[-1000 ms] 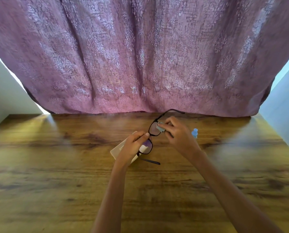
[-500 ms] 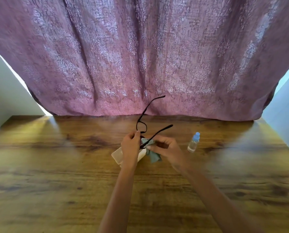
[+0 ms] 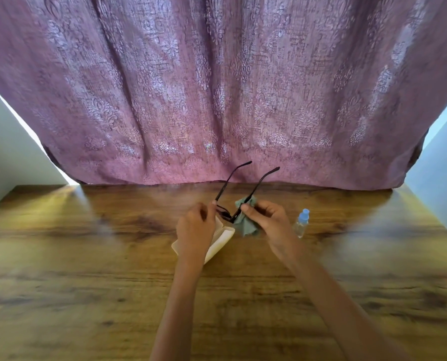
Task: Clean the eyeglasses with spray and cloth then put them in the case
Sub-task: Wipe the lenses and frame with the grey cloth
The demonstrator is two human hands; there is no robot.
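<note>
**Glasses up between both hands, cloth bunched in the right**

Held up off the brown wood-grain table [image 3: 87, 256], squarely between the two hands: black thin-framed eyeglasses [image 3: 227, 216], with both temple arms unfolded and pointing up and away toward the mauve patterned curtain [image 3: 217, 87].

Pinched at one end of the front by the left hand [image 3: 195, 230], with curled fingers and a thumb tip set against the frame near the hinge. Gripped at the other end by the right hand [image 3: 269, 220], along with a crumpled grey-green cleaning cloth [image 3: 246, 226] spilling out above and below the frame.

Spotted flat on the table right under the left hand: a cream rectangular eyeglass case [image 3: 221, 243], mostly covered by hand and wrist, with only a near corner and one long edge showing. Could not tell whether open or closed.

Parked upright just to the right of the right hand, not touching it: a small clear spray bottle with a light blue cap [image 3: 301, 224].

Lenses largely hidden behind fingers and cloth; could not tell whether the cloth met the glass. Forearms cut off at the bottom edge.
</note>
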